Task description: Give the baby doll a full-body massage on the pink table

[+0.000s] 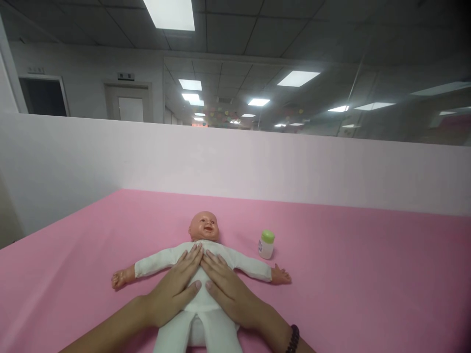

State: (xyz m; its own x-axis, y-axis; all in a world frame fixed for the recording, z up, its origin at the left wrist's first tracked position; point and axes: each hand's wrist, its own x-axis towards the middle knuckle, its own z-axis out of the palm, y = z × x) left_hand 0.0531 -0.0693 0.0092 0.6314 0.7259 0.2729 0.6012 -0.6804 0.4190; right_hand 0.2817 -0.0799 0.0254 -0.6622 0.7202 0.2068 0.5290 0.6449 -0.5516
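A baby doll [200, 299] in a white cloth suit lies on its back, head away from me and both arms stretched out sideways. My left hand [175, 284] rests flat on the left side of its chest, fingers extended toward the neck. On the right side of the chest lies my right hand [228, 287], flat too, its fingertips close to those of the left. Both thumbs point inward over the belly with a small gap between them. A dark beaded bracelet [293, 338] circles my right wrist. The doll's feet are out of view.
Beyond the doll's arm on the right stands a small white jar [266, 245] with a green lid. A pink sheet [360, 274] covers the surface. Along its back runs a low white wall [235, 164] with glass above. A door [130, 104] and ceiling lights show behind.
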